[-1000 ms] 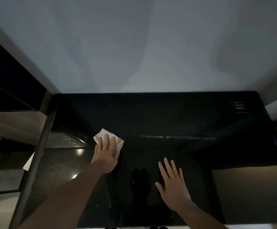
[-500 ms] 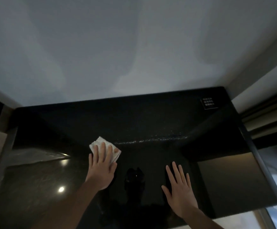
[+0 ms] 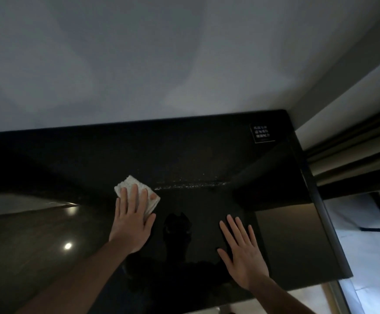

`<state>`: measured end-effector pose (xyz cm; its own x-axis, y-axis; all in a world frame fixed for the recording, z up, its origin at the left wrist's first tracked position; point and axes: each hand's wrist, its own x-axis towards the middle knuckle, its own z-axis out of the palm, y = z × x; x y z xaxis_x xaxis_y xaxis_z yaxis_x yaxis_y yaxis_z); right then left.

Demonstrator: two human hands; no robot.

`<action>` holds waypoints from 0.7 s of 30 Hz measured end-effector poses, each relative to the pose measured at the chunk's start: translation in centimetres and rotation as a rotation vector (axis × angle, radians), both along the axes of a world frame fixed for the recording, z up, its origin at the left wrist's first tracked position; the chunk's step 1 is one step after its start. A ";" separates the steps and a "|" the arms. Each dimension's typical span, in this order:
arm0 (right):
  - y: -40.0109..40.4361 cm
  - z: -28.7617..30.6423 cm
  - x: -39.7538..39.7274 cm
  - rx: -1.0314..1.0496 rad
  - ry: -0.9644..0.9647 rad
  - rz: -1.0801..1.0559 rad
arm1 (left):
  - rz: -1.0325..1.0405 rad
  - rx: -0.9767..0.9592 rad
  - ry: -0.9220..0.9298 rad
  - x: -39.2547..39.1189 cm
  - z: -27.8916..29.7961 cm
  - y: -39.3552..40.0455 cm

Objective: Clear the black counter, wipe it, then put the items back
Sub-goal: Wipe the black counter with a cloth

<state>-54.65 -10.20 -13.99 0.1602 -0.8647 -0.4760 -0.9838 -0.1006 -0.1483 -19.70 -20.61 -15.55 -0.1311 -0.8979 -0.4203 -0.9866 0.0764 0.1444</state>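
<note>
1. The right hand [image 3: 244, 252] is laid flat on the near part of the black counter [image 3: 195, 155], fingers straight and spread, with nothing held. It is best kept there as a brace, clear of the wiping path.
2. Further in, the left hand [image 3: 132, 217] is pressed palm-down on the folded white cloth [image 3: 131, 185], fingers straight over it rather than curled round it. The cloth lies flat on the counter left of centre. Even pressure through the whole palm is judged better than fingertip pressure, so that the cloth does not bunch.
3. Just beyond and to the right of the cloth, a streak of droplets [image 3: 191, 184] is seen. This band is probably to be passed over next, in overlapping strokes.
4. At the far right corner a small label [image 3: 261, 133] is fixed; the wall edge is to be reached last.
</note>
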 end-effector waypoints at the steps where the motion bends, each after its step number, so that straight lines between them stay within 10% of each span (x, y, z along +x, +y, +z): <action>1: -0.2 -0.1 -0.6 -0.002 -0.012 0.028 | 0.014 -0.003 -0.014 -0.9 0.0 0.1; 13: -2.1 -1.6 -15.5 -0.092 -0.112 0.138 | 0.147 -0.040 0.041 -18.4 0.0 -0.2; 21: -3.6 -1.8 -26.4 -0.161 -0.040 -0.213 | 0.058 -0.074 0.069 -30.2 0.4 -2.1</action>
